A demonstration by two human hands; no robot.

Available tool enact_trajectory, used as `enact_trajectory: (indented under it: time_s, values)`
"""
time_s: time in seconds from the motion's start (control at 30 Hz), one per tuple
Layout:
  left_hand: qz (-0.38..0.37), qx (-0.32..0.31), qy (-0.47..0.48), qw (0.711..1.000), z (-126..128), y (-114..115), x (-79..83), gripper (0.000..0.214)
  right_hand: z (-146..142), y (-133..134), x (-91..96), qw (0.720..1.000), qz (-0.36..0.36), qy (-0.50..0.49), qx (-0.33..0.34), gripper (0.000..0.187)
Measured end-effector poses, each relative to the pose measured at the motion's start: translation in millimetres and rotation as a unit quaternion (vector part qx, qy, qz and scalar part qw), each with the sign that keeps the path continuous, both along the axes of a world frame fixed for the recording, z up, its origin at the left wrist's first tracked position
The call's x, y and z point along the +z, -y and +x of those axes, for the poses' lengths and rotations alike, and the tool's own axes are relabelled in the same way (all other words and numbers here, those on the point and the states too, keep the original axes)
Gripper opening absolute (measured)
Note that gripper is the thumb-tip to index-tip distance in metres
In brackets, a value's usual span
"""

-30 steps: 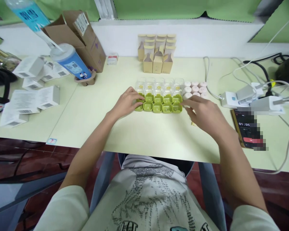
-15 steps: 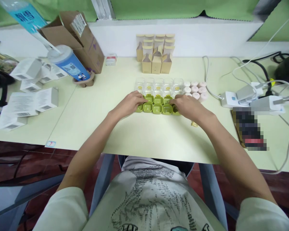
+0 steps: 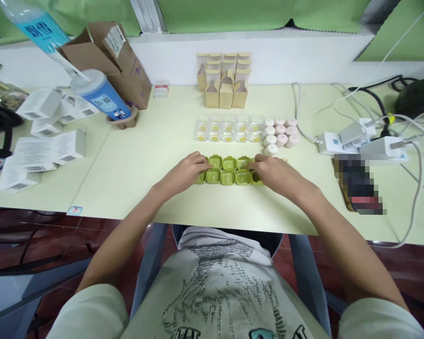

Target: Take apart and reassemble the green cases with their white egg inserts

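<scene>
Two rows of small green square cups [image 3: 228,177], side by side like a tray with their hollow sides up, lie on the table in front of me. My left hand [image 3: 191,172] grips the left end of the block, fingers bent over the end cups. At the right end, my right hand [image 3: 273,172] holds on in the same way, hiding part of the last cups. Just beyond them stand two rows of clear plastic cups [image 3: 229,128] with yellow round marks. White and pale pink round pieces [image 3: 281,140] cluster to their right.
Open kraft boxes [image 3: 226,92] stand by the wall. To the left are white cartons [image 3: 35,150], a blue cup [image 3: 106,96] in a holder and a brown cardboard box [image 3: 134,77]. A power strip [image 3: 334,143] with cables and a blurred dark object [image 3: 360,183] lie right.
Both hands have drawn the green cups toward me, away from the clear cups. A gap now shows between them, and more of the clear cups and round pieces is visible.
</scene>
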State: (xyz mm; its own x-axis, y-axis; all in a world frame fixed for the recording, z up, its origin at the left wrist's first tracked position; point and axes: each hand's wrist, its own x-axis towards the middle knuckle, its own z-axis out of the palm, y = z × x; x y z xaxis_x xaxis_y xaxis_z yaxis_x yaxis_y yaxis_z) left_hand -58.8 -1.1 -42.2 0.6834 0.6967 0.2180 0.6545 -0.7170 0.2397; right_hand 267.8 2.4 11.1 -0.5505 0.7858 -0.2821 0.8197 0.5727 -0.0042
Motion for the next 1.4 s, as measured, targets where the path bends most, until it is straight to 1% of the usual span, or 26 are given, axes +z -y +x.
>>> enact_trajectory:
  time_s: [0.1,0.2,0.3,0.43,0.57,0.67,0.77,0.83,0.9,0.93,1.0,1.07,1.13,1.2,1.23,1.3,1.37,1.4]
  values:
    - [0.011,0.001,-0.019,1.000,3,16,4.5,0.053,0,11,0.2,1.000,0.002,0.013,0.005,0.052]
    - [0.017,0.004,-0.040,0.999,4,22,8.7,0.051,-1,17,2.3,1.000,0.006,0.022,0.005,0.058]
    - [0.012,0.003,-0.056,0.998,2,22,12.0,0.044,-1,18,6.5,1.000,-0.005,0.018,-0.001,0.063]
    - [0.003,0.003,-0.066,0.998,1,16,13.2,0.030,1,14,10.3,1.000,-0.018,0.010,-0.003,0.055]
    - [-0.013,-0.001,-0.061,0.998,2,11,13.6,0.034,0,11,10.7,1.000,-0.022,0.015,-0.003,0.047]
    - [-0.021,-0.006,-0.056,0.998,4,12,14.8,0.038,-1,12,9.7,1.000,-0.026,0.015,0.004,0.043]
    - [-0.019,-0.009,-0.053,0.998,5,16,14.7,0.037,0,14,8.2,1.000,-0.028,0.010,0.009,0.044]
    - [-0.012,-0.007,-0.061,0.998,5,19,14.6,0.033,5,15,8.6,1.000,-0.029,-0.007,0.004,0.049]
    - [0.001,0.000,-0.073,0.997,4,20,16.4,0.028,15,17,11.3,0.998,-0.015,-0.056,-0.014,0.051]
    - [0.007,0.005,-0.075,0.997,4,21,18.8,0.028,21,18,13.6,0.995,0.002,-0.090,-0.034,0.050]
    - [0.019,0.017,-0.063,0.998,2,23,26.8,0.029,35,21,18.9,0.984,0.045,-0.149,-0.085,0.043]
    - [0.026,0.026,-0.028,0.999,3,27,37.2,0.031,49,25,23.9,0.975,0.068,-0.164,-0.131,0.036]
    - [0.029,0.025,0.011,0.999,12,32,45.4,0.031,61,29,27.0,0.976,0.061,-0.129,-0.167,0.031]
    - [0.034,0.009,0.035,0.999,29,39,46.5,0.030,66,31,27.5,0.975,0.038,-0.075,-0.207,0.024]
    - [0.038,-0.003,0.036,0.999,42,42,43.7,0.029,65,32,26.8,0.972,0.025,-0.049,-0.227,0.019]
    - [0.070,-0.020,0.031,0.997,71,49,32.6,0.024,57,34,24.0,0.968,0.002,-0.005,-0.252,0.014]
    - [0.116,-0.021,0.001,0.993,101,55,18.1,0.019,46,35,19.4,0.968,-0.011,0.037,-0.249,0.019]
    - [0.131,-0.018,-0.017,0.991,113,57,11.4,0.021,41,36,16.8,0.968,-0.015,0.056,-0.244,0.022]
